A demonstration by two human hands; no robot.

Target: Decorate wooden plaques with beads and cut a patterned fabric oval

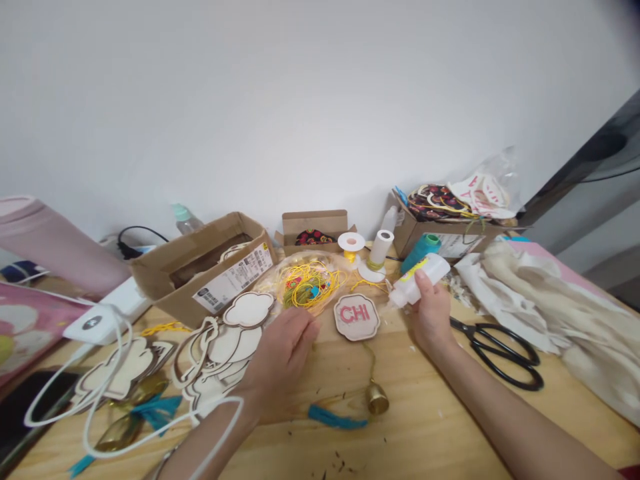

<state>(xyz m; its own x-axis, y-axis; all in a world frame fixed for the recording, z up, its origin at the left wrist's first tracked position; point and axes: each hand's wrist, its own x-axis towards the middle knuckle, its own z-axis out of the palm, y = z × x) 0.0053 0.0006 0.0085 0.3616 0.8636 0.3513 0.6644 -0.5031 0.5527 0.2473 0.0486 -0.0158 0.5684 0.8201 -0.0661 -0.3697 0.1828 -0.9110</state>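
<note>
My right hand [433, 313] is shut on a white plastic squeeze bottle [419, 281] with a yellow label, its nozzle tilted down to the left. My left hand [281, 360] rests palm down with nothing visible in it, its fingertips just left of a scalloped wooden tag [356, 317] with pink "CHI" lettering. A thin cord runs from below that tag to a small brass bell [377, 398] beside a teal tassel [337, 418]. Behind the tag lies a tangle of yellow cord [310, 287]. Stacked wooden cut-outs [220, 353] sit left of my left hand.
Black-handled scissors [500, 353] lie on the wooden table [425, 440] beside crumpled white fabric [540, 300]. Cardboard boxes [200, 267] stand along the wall, with a teal thread spool [414, 253] nearby. A white cable [100, 380] loops across the table's left side.
</note>
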